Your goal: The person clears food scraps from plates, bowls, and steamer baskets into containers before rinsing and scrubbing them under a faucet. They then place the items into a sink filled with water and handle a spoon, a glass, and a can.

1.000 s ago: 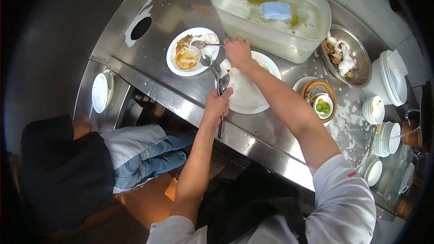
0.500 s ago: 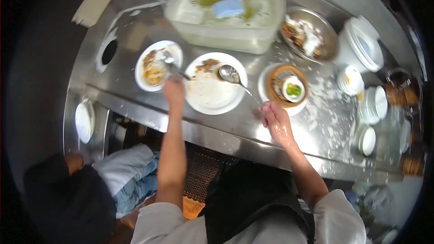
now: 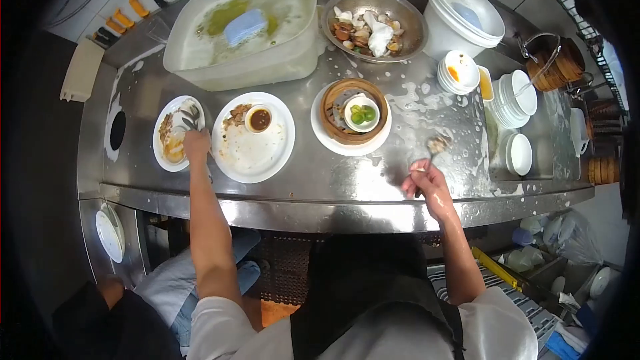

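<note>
On the left, my left hand (image 3: pixel 197 147) is closed around metal cutlery (image 3: pixel 191 117) over an oval white plate (image 3: pixel 160 153) with brown and orange food remains. Beside it lies a larger white plate (image 3: pixel 257 163) with meat scraps and a small dish of dark sauce (image 3: pixel 260 119). My right hand (image 3: pixel 430 185) pinches the handle of a spoon (image 3: pixel 438 143), whose bowl looks soiled, above the wet steel counter. Left of that hand, a bamboo steamer (image 3: pixel 331 128) sits on a white plate (image 3: pixel 353 150) and holds a small white bowl with green citrus pieces (image 3: pixel 363 114).
At the back stands a tub of cloudy water (image 3: pixel 267 70) with a blue sponge (image 3: pixel 245 27). Next to it are a metal bowl of shells (image 3: pixel 413 43) and a white bucket (image 3: pixel 460 27). Stacked bowls (image 3: pixel 513 107) line the right. Another person (image 3: pixel 100 313) is at lower left.
My right hand has lifted the spoon away from the sauce dish and carried it right, past the steamer. The view has shifted; my left hand stays at the oval plate.
</note>
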Tool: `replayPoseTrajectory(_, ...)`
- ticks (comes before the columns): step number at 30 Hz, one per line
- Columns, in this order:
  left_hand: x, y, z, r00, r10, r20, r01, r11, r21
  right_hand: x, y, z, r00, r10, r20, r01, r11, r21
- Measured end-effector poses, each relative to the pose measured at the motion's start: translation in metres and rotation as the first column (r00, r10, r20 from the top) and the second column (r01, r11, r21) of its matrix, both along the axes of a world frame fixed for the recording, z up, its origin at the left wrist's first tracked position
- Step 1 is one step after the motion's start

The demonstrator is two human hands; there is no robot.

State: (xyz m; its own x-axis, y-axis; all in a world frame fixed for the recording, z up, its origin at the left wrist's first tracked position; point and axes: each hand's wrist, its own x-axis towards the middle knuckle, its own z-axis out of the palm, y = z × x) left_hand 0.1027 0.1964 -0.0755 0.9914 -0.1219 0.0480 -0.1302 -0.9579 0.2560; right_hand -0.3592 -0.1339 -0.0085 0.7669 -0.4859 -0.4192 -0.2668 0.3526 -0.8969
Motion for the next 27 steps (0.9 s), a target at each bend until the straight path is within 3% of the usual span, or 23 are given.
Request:
replayPoseTrajectory(3,-0.04,-0.023,0.03,0.999,-0.026,-0.036,0.022,0.993,-0.114,0.003,-0.02,-0.001,0.991,-0.128,-0.042,0.129,0.991,0.029)
replayPoseTrajectory(5,-0.097,-0.063,0.076,0.977,-0.161,-0.143,0.091,0.91,-0.403,0.005,-0.027,0.002,0.973,-0.217,-0.083,0.222,0.973,0.063)
replayPoseTrajectory(7,-0.166,-0.111,0.119,0.927,-0.319,-0.199,0.204,0.871,-0.447,0.003,-0.033,0.003,0.973,-0.207,-0.101,0.218,0.969,0.115)
replayPoseTrajectory(8,-0.201,-0.13,0.122,0.868,-0.491,-0.081,0.356,0.728,-0.586,0.003,-0.037,0.006,0.979,-0.182,-0.09,0.192,0.973,0.126)
replayPoseTrajectory(9,-0.235,-0.162,0.151,0.797,-0.487,-0.357,0.315,0.84,-0.442,0.002,-0.038,0.013,0.983,-0.184,-0.011,0.183,0.962,0.204)
replayPoseTrajectory(10,-0.264,-0.182,0.14,0.723,-0.614,-0.317,0.497,0.781,-0.38,-0.002,-0.037,0.02,0.979,-0.191,0.069,0.165,0.945,0.282)
replayPoseTrajectory(12,-0.326,-0.252,0.173,0.491,-0.683,-0.54,0.517,0.728,-0.45,-0.019,-0.043,0.022,0.939,-0.21,0.273,0.074,0.896,0.437)
replayPoseTrajectory(14,-0.376,-0.308,0.113,0.376,-0.842,-0.387,0.579,0.54,-0.611,-0.042,-0.057,0.013,0.882,-0.322,0.344,0.091,0.833,0.546)
replayPoseTrajectory(16,-0.426,-0.375,0.108,0.43,-0.746,-0.508,0.49,0.666,-0.563,-0.069,-0.091,0.003,0.883,-0.361,0.299,0.209,0.874,0.439)
replayPoseTrajectory(17,-0.447,-0.404,0.095,0.428,-0.77,-0.472,0.534,0.637,-0.555,-0.083,-0.11,-0.003,0.882,-0.381,0.276,0.262,0.886,0.383)
replayPoseTrajectory(18,-0.464,-0.432,0.083,0.43,-0.792,-0.434,0.575,0.611,-0.545,-0.099,-0.137,-0.016,0.856,-0.455,0.245,0.308,0.829,0.466)
replayPoseTrajectory(21,-0.503,-0.507,0.057,0.223,-0.896,-0.385,0.674,0.427,-0.603,-0.136,-0.225,-0.051,0.831,-0.54,0.136,0.387,0.736,0.556)
replayPoseTrajectory(24,-0.53,-0.547,0.03,0.224,-0.962,-0.154,0.734,0.271,-0.623,-0.147,-0.321,-0.092,0.812,-0.58,0.068,0.43,0.673,0.602)
replayPoseTrajectory(25,-0.535,-0.55,0.031,0.141,-0.949,-0.28,0.775,0.282,-0.566,-0.149,-0.349,-0.103,0.803,-0.596,0.011,0.474,0.65,0.593)
replayPoseTrajectory(27,-0.548,-0.534,0.03,0.262,-0.939,-0.222,0.708,0.344,-0.616,-0.153,-0.415,-0.19,0.815,-0.577,-0.06,0.493,0.635,0.595)
